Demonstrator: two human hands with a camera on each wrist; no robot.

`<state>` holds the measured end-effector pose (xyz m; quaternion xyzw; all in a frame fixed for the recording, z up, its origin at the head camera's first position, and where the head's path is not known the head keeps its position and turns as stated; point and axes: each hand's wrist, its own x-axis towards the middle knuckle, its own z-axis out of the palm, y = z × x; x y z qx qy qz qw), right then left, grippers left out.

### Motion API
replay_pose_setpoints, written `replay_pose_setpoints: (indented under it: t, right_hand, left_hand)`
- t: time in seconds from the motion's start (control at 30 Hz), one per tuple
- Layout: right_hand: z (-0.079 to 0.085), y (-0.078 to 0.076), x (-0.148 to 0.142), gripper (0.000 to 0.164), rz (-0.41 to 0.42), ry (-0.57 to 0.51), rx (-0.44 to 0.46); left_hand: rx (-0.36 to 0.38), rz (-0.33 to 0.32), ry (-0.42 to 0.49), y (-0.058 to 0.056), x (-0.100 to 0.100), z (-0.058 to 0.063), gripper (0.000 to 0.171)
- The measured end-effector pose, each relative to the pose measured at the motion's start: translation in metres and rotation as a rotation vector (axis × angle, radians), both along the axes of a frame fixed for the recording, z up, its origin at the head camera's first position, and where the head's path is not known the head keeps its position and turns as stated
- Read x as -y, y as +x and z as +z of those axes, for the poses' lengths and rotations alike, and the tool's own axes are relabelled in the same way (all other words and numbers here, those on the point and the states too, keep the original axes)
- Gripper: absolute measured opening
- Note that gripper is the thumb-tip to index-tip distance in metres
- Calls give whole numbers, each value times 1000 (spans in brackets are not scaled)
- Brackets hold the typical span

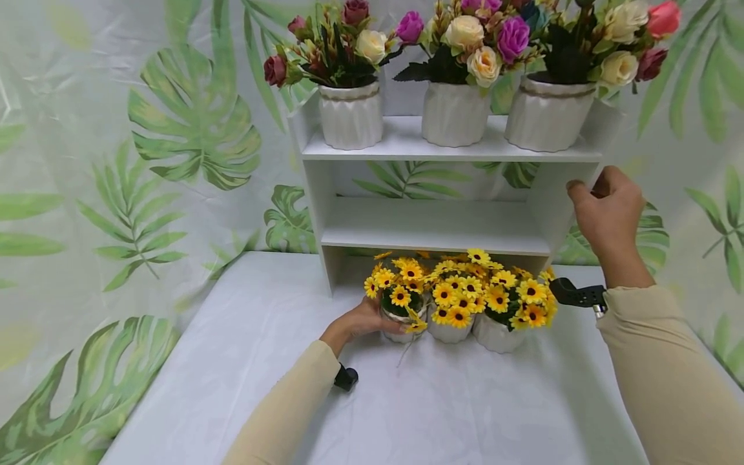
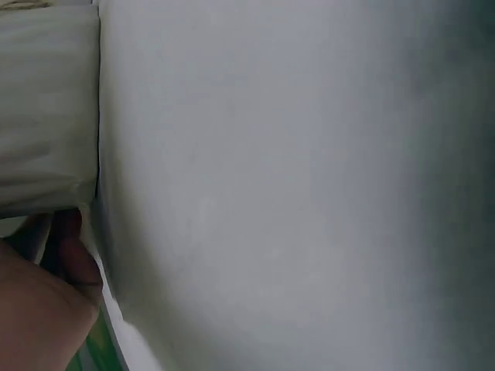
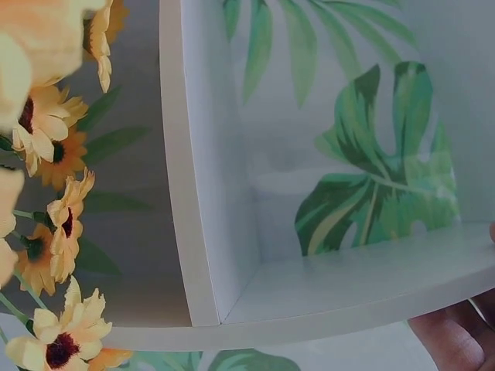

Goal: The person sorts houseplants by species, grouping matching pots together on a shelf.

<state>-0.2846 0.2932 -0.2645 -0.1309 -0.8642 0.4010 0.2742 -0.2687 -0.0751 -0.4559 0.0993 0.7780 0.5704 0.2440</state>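
Note:
Three small white pots of yellow sunflowers (image 1: 459, 297) stand in a row on the white table (image 1: 244, 361), in front of a white shelf unit (image 1: 436, 226). My left hand (image 1: 363, 320) grips the leftmost sunflower pot (image 1: 398, 323) from its left side; the left wrist view shows a ribbed white pot (image 2: 46, 108) against my fingers (image 2: 73, 263). My right hand (image 1: 604, 206) holds the right side panel of the shelf unit, thumb on its front edge. The right wrist view shows the shelf boards (image 3: 209, 193), sunflowers (image 3: 54, 232) and my fingertips (image 3: 456, 340) at the lower right.
On the top shelf stand three white ribbed pots of roses (image 1: 351, 113) (image 1: 456, 110) (image 1: 549, 110). The middle shelf (image 1: 436, 223) is bare. A leaf-print backdrop (image 1: 174, 129) hangs behind and to both sides. The table's near part shows only its white cloth.

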Motion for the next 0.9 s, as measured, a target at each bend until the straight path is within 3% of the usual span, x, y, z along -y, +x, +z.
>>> replay_pose_setpoints:
  t: [0.17,0.43,0.53,0.73,0.83,0.9]
  right_hand:
    - [-1,1,1,50,0,-1,-13]
    - [-2,0,1,49,14,13,-30]
    - [-1,2,1,49,11,16,-33]
    - [0,1,0,48,21,9,-31]
    - [-1,0,0,47,17,13,-40]
    - [-3,0,0,47,16,15,-49]
  left_hand:
    - [-11,-15,42,0,-1,0,120]
    - [-89,-16,123,1,-1,-1,108]
    - [-106,-1,70,4,4,2,105]
    - [-96,113,-60,17,24,14,109]
    - [-90,180,-77,24,35,23,119]
    - [-116,192,-67,30,42,31,118]
